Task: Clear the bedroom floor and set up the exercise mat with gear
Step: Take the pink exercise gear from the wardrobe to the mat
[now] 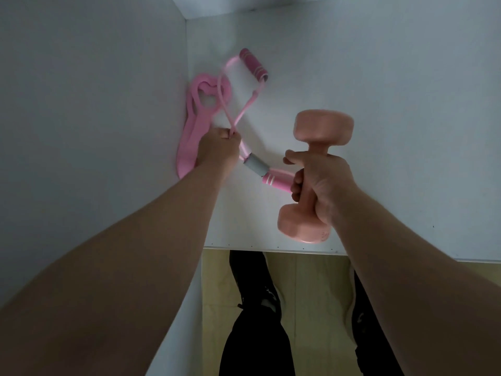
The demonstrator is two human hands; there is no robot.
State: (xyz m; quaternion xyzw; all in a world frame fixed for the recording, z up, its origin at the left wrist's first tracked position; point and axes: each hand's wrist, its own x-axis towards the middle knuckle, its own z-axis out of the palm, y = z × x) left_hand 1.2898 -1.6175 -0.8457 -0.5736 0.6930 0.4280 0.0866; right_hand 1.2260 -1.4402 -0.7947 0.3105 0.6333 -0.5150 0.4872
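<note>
Evidently at the gear-fetching step, reaching into a white cupboard compartment (379, 118) rather than laying anything out yet. Pinching the crossed strands of a pink figure-eight resistance tube (254, 166) with the left hand (219, 149), thumb and curled fingers closed right on the crossing. Clenching the shank of a pink dumbbell (324, 126) in the right hand (318, 183), fingers wrapped full round, one head above the fist and one below. Seemingly held clear of the shelf, though cannot tell for sure from this angle.

Beyond the left grip: the tube's upper foam handle (253, 65), lying on the compartment floor. Between the two grips: the lower handle, running up to the right fingers, touching or just behind them, hard to say which. Just beside the left grip, on its outer side: a flat pink loop band (191, 131), pressed along the side wall (108, 104) and partly hidden under the wrist. Nothing else made out in the compartment.

Next, most likely: draw both hands back toward the body and out over the front edge. Lift the tube high enough to keep its trailing handles from snagging the dumbbell or dragging the loop band along. Then back in for that band.

No mat in view. Below the grips, only pale floor tile (311, 280) and dark trousers (257, 348).
</note>
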